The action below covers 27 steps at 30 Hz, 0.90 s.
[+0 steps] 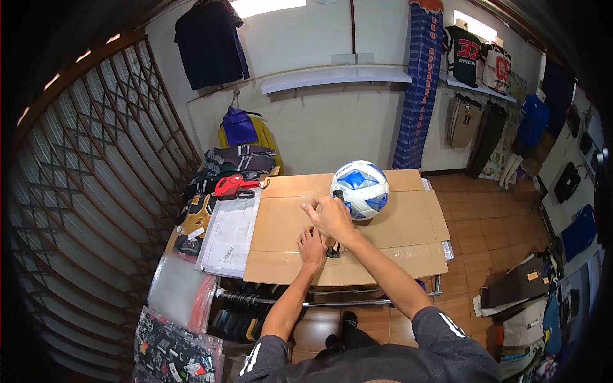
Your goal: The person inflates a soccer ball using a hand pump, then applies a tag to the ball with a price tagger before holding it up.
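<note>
A white and blue ball (361, 190) rests on the cardboard (281, 220) that covers the table. My right hand (331, 218) is just left of the ball, its fingers curled round a small black item (338, 194) whose top shows above them. Lower and to the left, my left hand (312, 246) lies near the cardboard with its fingers bent; whether it holds anything is hidden. Beside its fingers is another small black item (332, 252), near the front part of the cardboard, too small to make out fully.
A red and black handheld tool (235, 186) lies left of the cardboard, above white sheets (230, 230). Folded clothes (239, 159) are stacked at the back left. A metal rail (255, 299) with hangers runs below the table's front edge.
</note>
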Tool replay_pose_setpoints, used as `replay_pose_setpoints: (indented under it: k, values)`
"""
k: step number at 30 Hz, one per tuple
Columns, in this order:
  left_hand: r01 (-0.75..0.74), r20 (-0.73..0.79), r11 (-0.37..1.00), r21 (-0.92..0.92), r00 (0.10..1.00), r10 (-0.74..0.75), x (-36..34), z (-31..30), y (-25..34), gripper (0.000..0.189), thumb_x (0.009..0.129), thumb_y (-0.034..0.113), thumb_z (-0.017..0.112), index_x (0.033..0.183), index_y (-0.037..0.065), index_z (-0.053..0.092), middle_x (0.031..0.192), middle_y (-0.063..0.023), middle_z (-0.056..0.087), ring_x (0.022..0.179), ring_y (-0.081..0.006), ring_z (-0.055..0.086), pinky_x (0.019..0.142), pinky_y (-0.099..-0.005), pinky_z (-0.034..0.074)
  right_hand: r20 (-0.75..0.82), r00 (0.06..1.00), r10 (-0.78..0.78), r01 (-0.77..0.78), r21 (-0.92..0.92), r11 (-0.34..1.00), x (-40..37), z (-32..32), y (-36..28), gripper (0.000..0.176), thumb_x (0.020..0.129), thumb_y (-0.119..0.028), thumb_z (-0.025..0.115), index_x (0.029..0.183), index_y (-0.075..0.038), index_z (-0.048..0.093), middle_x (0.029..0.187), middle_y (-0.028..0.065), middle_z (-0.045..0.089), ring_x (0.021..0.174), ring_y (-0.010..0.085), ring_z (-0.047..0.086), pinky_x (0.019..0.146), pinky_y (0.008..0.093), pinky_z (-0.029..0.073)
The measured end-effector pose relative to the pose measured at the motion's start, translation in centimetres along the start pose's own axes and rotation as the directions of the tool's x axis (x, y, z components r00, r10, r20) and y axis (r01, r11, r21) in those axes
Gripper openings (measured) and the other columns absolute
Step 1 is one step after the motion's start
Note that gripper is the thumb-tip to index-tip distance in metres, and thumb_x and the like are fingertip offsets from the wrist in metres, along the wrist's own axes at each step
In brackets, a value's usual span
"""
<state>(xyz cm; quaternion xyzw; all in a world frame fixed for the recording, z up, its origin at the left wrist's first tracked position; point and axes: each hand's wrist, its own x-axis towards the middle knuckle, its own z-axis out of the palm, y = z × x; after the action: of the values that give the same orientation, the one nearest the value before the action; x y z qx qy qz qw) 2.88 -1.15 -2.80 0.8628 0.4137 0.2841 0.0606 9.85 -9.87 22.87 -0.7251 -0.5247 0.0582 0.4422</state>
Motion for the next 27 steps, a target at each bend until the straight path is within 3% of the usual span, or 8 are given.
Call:
replay_pose_setpoints:
  k: [4, 10, 17, 21, 27]
  values:
    - [-0.013, 0.004, 0.999, -0.032, 1.000, 0.014, -0.5, 0.3, -0.3, 0.049, 0.096, 0.028, 0.065, 0.137, 0.003, 0.060, 0.144, -0.0145, 0.054, 0.138, -0.0346, 0.046, 0.119, -0.0518, 0.033, -0.005, 1.000, 0.031, -0.031, -0.065, 0.997, -0.8, 2.5, 2.7, 0.039, 0.096, -0.040, 0.074, 0.085, -0.002, 0.080, 0.075, 0.0247, 0.073, 0.074, 0.0427, 0.075, 0.068, 0.0509, 0.059]
    - [0.059, 0.043, 0.992, -0.114, 0.998, -0.054, -0.4, 0.3, -0.4, 0.061, 0.090, 0.030, 0.070, 0.145, 0.006, 0.058, 0.146, -0.0131, 0.054, 0.140, -0.0338, 0.045, 0.120, -0.0514, 0.031, -0.018, 0.998, 0.058, -0.060, -0.091, 0.994, -2.2, 5.4, 5.5, 0.040, 0.096, -0.039, 0.073, 0.087, 0.000, 0.080, 0.073, 0.0243, 0.072, 0.071, 0.0424, 0.074, 0.067, 0.0487, 0.059]
    - [0.013, -0.028, 0.999, -0.036, 1.000, -0.014, -0.4, 0.7, -0.6, 0.043, 0.097, 0.029, 0.063, 0.135, 0.008, 0.065, 0.142, -0.0131, 0.058, 0.138, -0.0332, 0.048, 0.118, -0.0517, 0.034, 0.027, 0.998, 0.056, -0.056, 0.005, 0.998, -1.8, 1.7, 2.0, 0.045, 0.096, -0.043, 0.072, 0.086, 0.000, 0.080, 0.073, 0.0252, 0.072, 0.072, 0.0430, 0.074, 0.068, 0.0508, 0.058]
    - [0.036, -0.039, 0.997, -0.065, 0.998, -0.039, 0.0, 0.2, 0.2, 0.035, 0.100, 0.027, 0.061, 0.131, 0.011, 0.067, 0.140, -0.0134, 0.059, 0.137, -0.0332, 0.048, 0.117, -0.0514, 0.034, -0.072, 0.997, -0.042, 0.048, 0.084, 0.995, -0.1, -3.3, -2.8, 0.049, 0.096, -0.044, 0.073, 0.084, 0.003, 0.078, 0.069, 0.0226, 0.072, 0.071, 0.0403, 0.075, 0.070, 0.0478, 0.059]
    - [0.034, 0.000, 0.998, -0.047, 0.999, -0.034, -0.7, -0.4, 0.2, 0.035, 0.101, 0.026, 0.060, 0.132, 0.011, 0.065, 0.141, -0.0144, 0.058, 0.137, -0.0337, 0.048, 0.118, -0.0518, 0.034, -0.001, 1.000, 0.016, -0.016, 0.057, 0.998, 0.0, -1.5, -0.9, 0.045, 0.097, -0.040, 0.074, 0.084, 0.002, 0.078, 0.074, 0.0253, 0.072, 0.074, 0.0410, 0.075, 0.067, 0.0475, 0.058]
